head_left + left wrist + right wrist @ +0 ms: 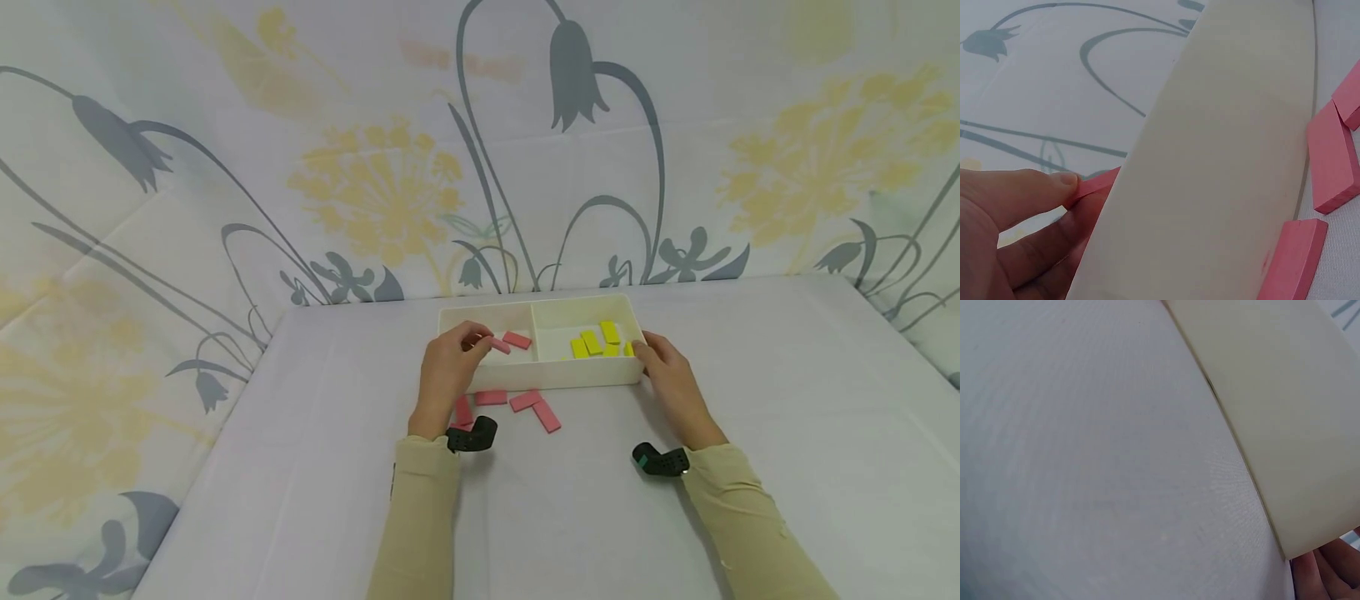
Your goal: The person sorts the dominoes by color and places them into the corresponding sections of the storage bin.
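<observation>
A white two-compartment box (558,376) sits on the table. Over its left compartment, my left hand (444,371) pinches a pink block (500,345) between thumb and fingers; in the left wrist view, part of this block drops behind the box wall. Another pink block (517,339) lies inside that compartment. At the box's right end, my right hand (675,385) grips the wall, thumb at the rim and fingers outside. Several yellow blocks (592,342) lie in the right compartment. In the right wrist view only some fingers (1335,569) show beside the box corner.
In front of the box several pink blocks (547,416) lie loose on the white cloth (570,517), some partly hidden by the left wrist. A flower-patterned cloth (525,167) rises behind the table. Each wrist carries a black camera mount (661,460).
</observation>
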Available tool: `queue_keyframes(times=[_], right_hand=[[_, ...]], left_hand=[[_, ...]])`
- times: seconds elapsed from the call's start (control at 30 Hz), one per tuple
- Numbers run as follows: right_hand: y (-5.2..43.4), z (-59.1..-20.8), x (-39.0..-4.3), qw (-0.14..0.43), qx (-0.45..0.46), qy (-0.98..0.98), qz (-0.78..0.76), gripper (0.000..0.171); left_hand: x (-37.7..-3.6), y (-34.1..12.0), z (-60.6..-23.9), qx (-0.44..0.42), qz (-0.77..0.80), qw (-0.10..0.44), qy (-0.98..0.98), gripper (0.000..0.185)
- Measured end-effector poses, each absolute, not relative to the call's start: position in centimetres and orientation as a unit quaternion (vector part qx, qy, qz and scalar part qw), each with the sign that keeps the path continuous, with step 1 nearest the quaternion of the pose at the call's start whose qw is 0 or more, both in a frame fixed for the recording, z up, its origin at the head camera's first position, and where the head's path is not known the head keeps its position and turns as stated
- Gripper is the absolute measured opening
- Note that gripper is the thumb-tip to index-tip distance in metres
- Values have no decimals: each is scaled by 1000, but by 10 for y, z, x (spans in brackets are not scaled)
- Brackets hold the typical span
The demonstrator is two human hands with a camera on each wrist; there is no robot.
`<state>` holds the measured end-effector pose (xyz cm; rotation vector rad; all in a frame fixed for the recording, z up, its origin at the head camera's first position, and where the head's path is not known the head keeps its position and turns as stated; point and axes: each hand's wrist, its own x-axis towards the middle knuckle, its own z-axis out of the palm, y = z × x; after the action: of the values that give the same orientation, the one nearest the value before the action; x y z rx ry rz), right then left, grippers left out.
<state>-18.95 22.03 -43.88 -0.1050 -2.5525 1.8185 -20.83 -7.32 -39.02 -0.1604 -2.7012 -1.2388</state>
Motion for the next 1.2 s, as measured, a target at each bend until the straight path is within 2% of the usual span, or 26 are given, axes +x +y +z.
queue_keyframes(times=[0.23,0.8,1.2], right_hand=[[221,-439,-190,-2,-35,-812,583,66],[221,-440,-191,-6,-39,-809,587,68],[221,-438,-190,-4,-38,-811,584,66]], left_hand=[[-210,-72,-391,-50,-401,89,-910,14],[-209,-68,-389,-35,-345,66,-936,31],[-208,-68,-389,-36,-350,61,-934,29]])
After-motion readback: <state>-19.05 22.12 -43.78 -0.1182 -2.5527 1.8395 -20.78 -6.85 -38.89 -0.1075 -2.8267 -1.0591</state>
